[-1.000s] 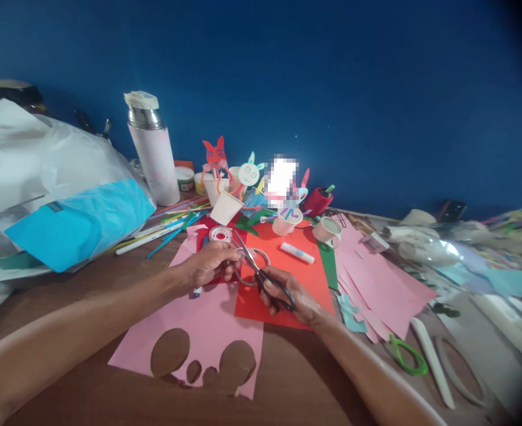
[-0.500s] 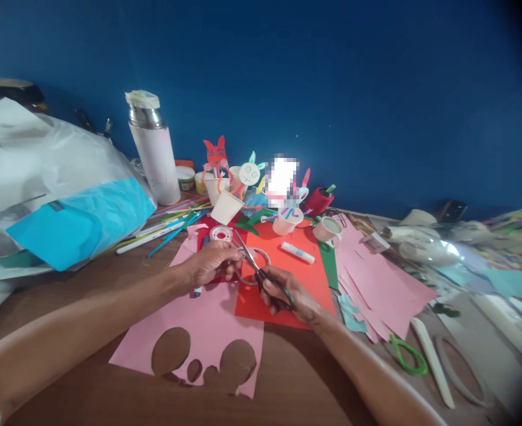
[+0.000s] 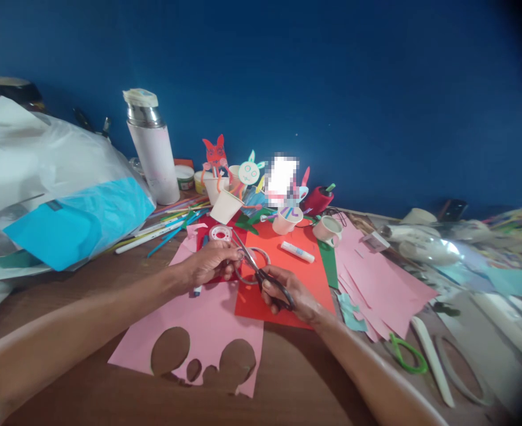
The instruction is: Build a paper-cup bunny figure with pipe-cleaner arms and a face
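Observation:
My right hand [image 3: 282, 290] grips the dark handles of a pair of scissors [image 3: 250, 257], whose slightly parted blades point up and left. Close by, my left hand [image 3: 216, 260] is closed in a pinch beside the blades. From its fingertips a grey pipe cleaner [image 3: 268, 255] curves round in a loop behind the scissors; the exact grip is hidden. Under both hands lie an orange-red sheet [image 3: 282, 316] and a pink sheet [image 3: 211, 313] with round holes cut out. A roll of tape [image 3: 220, 234] lies just beyond my left hand.
Paper cups [image 3: 227, 206] with paper animal figures stand at the back, near a mug [image 3: 328, 231] and a glue stick [image 3: 297, 252]. A tall flask [image 3: 152, 154] and plastic bag [image 3: 65, 171] are on the left. Pink paper [image 3: 385, 278] and a green pipe cleaner loop [image 3: 409, 358] lie right.
Both hands and the scissors hold nearly the same position. The whole view has shifted very slightly.

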{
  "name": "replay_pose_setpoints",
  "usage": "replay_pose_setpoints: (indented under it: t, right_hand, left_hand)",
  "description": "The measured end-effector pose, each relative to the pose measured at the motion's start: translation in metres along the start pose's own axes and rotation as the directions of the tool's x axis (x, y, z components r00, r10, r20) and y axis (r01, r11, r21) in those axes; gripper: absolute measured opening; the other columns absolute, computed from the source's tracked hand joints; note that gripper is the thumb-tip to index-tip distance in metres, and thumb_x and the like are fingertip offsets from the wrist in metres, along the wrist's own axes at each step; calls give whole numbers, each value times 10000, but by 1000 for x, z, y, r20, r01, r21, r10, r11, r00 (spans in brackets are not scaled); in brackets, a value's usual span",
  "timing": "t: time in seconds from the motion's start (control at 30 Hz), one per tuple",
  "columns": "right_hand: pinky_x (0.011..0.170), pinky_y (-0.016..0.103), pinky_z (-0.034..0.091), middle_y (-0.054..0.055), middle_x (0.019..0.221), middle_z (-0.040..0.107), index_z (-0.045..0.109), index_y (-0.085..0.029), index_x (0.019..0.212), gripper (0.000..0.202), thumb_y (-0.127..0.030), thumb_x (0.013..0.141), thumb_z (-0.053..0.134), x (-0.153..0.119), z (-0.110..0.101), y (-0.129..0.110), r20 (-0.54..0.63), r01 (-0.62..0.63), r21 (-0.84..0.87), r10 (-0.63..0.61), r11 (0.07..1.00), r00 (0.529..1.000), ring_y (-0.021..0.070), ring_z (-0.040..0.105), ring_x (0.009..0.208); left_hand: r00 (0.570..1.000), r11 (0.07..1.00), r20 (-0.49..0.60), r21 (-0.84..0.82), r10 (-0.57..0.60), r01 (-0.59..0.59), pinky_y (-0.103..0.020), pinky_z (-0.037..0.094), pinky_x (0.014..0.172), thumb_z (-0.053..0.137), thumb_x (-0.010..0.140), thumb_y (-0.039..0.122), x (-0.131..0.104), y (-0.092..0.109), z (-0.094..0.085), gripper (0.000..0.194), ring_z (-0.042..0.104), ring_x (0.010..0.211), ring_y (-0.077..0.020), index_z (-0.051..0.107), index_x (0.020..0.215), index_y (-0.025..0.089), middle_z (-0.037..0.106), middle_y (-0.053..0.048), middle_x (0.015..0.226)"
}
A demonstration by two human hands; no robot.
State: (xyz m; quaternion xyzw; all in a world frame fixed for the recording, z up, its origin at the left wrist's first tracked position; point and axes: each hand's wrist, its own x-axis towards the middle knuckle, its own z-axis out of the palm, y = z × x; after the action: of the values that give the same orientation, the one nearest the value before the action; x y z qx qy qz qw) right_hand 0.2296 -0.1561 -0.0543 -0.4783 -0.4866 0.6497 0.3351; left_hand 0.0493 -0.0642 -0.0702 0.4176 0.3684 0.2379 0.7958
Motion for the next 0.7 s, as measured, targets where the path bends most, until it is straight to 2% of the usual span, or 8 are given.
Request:
replay_pose_setpoints:
  t: [0.3, 0.5, 0.7]
  right_hand:
    - [397, 158, 382, -50, 550, 503, 500, -150, 849, 368, -479, 711, 592, 1, -2, 4, -13, 25, 2, -25, 1000, 1000, 41, 449, 403]
    - [409, 160, 386, -50, 545, 492, 511, -148, 863, 366, -470, 711, 598, 0, -1, 2, -11, 13, 2, -13, 1000, 1000, 45, 453, 416]
    - [433, 171, 393, -44, 576, 489, 510, -148, 893, 378, -469, 715, 596, -1, 0, -1, 27, 12, 31, -13, 999, 1000, 55, 468, 454]
  left_hand:
    - [998, 996, 47, -85, -34, 38, -161, 303, 371, 583, 668, 145, -4, 2, 5, 118, 367, 379, -32, 468, 650, 125, 467, 40, 499]
    - [999, 994, 42, -105, -18, 22, -148, 254, 352, 582, 662, 151, -3, 0, 5, 128, 331, 363, -19, 460, 633, 126, 456, 46, 498]
    - [1000, 998, -5, -56, -26, 26, -144, 240, 338, 560, 668, 138, -6, 4, 7, 129, 331, 347, -18, 453, 598, 124, 467, 39, 478]
